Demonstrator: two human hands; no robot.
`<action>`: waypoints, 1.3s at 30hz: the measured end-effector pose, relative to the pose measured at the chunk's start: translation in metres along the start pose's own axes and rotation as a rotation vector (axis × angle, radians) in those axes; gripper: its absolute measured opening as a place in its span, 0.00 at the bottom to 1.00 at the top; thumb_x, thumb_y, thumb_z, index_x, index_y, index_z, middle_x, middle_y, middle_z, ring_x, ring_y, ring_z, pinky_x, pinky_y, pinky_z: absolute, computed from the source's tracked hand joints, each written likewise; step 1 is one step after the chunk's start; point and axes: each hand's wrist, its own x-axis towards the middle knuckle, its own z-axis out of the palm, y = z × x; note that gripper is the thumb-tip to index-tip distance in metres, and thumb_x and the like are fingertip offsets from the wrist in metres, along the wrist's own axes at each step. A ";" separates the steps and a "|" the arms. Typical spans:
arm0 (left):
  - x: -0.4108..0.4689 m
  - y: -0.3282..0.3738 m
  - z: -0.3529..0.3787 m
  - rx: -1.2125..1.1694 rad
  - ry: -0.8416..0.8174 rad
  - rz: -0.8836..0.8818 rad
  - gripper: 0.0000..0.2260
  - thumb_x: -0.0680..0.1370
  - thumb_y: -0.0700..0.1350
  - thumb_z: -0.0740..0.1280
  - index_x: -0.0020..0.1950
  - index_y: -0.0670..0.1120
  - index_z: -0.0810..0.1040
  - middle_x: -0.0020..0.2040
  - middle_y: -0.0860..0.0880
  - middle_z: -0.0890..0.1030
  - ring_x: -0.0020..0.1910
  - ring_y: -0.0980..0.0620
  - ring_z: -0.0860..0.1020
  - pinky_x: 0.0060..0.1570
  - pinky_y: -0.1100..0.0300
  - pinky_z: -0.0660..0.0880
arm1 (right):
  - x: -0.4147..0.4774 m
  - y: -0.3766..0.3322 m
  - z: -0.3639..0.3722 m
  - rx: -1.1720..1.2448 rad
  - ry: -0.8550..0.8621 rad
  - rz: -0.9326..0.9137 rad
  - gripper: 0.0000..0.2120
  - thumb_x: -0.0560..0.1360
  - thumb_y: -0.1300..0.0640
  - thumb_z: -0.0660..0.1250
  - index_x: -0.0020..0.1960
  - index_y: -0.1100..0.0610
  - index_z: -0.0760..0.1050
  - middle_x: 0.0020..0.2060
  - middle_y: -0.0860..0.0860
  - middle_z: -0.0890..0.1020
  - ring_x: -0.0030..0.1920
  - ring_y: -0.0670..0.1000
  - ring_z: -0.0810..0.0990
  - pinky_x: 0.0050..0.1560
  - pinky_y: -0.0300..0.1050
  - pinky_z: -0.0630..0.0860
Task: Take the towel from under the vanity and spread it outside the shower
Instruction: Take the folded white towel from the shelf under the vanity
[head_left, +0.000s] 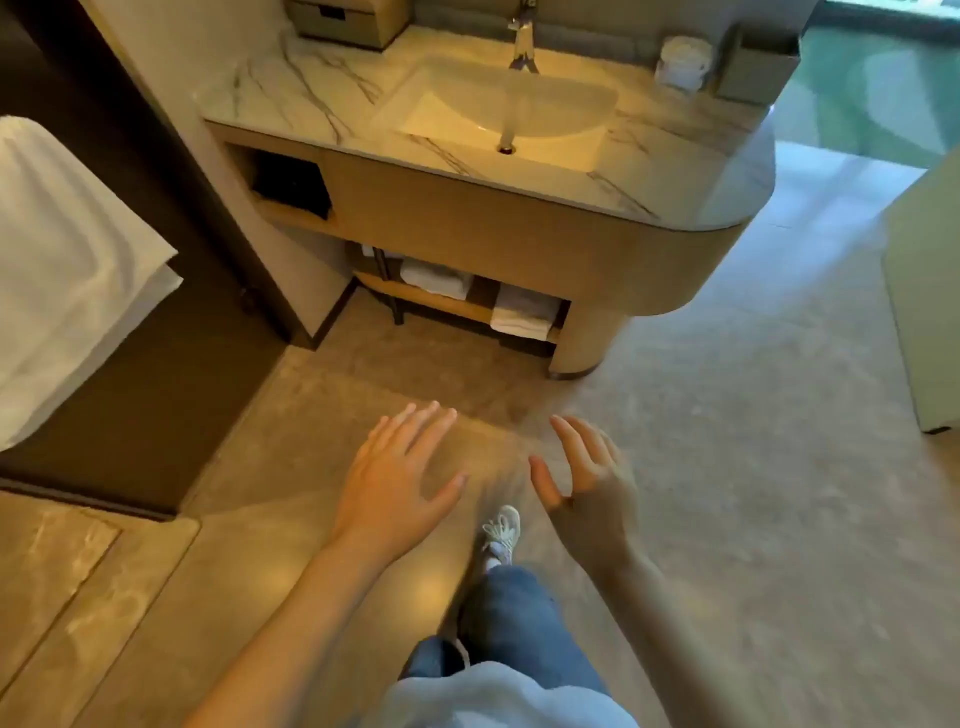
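Left hand: left hand (395, 478) held out over the floor (727, 519), fingers spread, palm down, holding nothing.
Right hand: right hand (587, 483) beside it, fingers loosely apart, thumb out, empty; edge slightly blurred.
Target location: folded white towels lie on the low shelf (441, 303) under the vanity (519, 223). One folded towel (435, 278) sits toward the left, a second folded towel (524, 314) near the right post. Both well apart from the hands.
Which one to take: cannot tell from the task line; either would suit.
Handling (judgement): soft terry, light, limp once lifted, not fragile, not slippery. It will sag and unfold if held by one corner.
Grip (judgement): slide fingers under the front folded edge, thumb on top, and draw it forward clear of the shelf lip; use both hands to keep the fold.
Other storage: upper open cubby (291, 187) in the vanity holds something dark, not identifiable.
Countertop: sink basin (498, 109) looks empty; a box (343, 21) at the back left, a small wrapped item (683, 62) at the right.
Task stage (judgement): approach only, towel not yet touched.
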 end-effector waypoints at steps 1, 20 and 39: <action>0.016 -0.001 0.002 -0.008 -0.016 0.012 0.32 0.76 0.66 0.53 0.78 0.55 0.61 0.78 0.53 0.62 0.78 0.52 0.55 0.75 0.55 0.48 | 0.012 0.008 0.005 0.000 -0.009 0.010 0.23 0.77 0.45 0.64 0.66 0.59 0.75 0.62 0.55 0.79 0.63 0.55 0.77 0.60 0.56 0.76; 0.303 -0.001 -0.041 0.046 0.032 0.090 0.28 0.78 0.62 0.57 0.77 0.54 0.63 0.76 0.53 0.65 0.76 0.52 0.59 0.73 0.57 0.50 | 0.286 0.078 0.024 0.005 0.031 0.078 0.22 0.78 0.48 0.65 0.68 0.59 0.73 0.64 0.56 0.77 0.64 0.56 0.74 0.62 0.56 0.75; 0.426 -0.099 -0.030 -0.031 -0.192 0.258 0.28 0.77 0.59 0.60 0.75 0.52 0.67 0.74 0.51 0.69 0.75 0.50 0.63 0.72 0.56 0.53 | 0.370 0.047 0.122 -0.026 0.024 0.332 0.21 0.78 0.50 0.64 0.67 0.60 0.74 0.63 0.57 0.77 0.63 0.56 0.75 0.60 0.53 0.76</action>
